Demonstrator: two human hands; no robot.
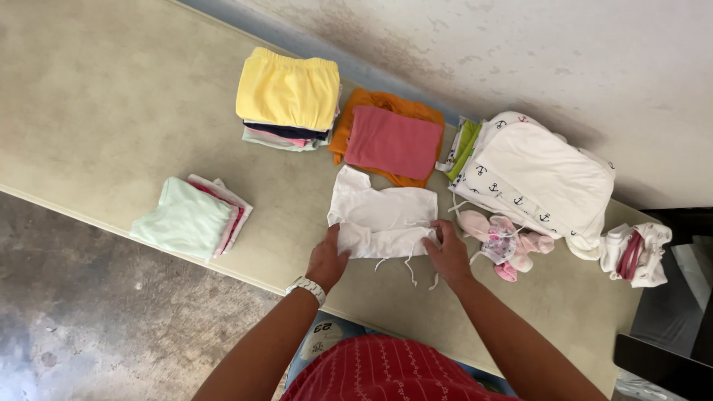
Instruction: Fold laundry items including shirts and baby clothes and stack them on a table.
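A small white baby garment (382,212) with thin ties lies on the beige table (111,111), its near edge folded over. My left hand (327,260), with a white watch on the wrist, grips the garment's near left corner. At the near right corner, my right hand (448,252) pinches the folded edge. Both hands rest on the table top.
A yellow-topped stack of folded clothes (288,93) and a pink cloth on an orange one (392,141) lie behind. Mint and pink folded items (189,217) sit left. A white anchor-print pile (538,178), pink baby mittens (505,241) and a white-pink bundle (637,255) lie right.
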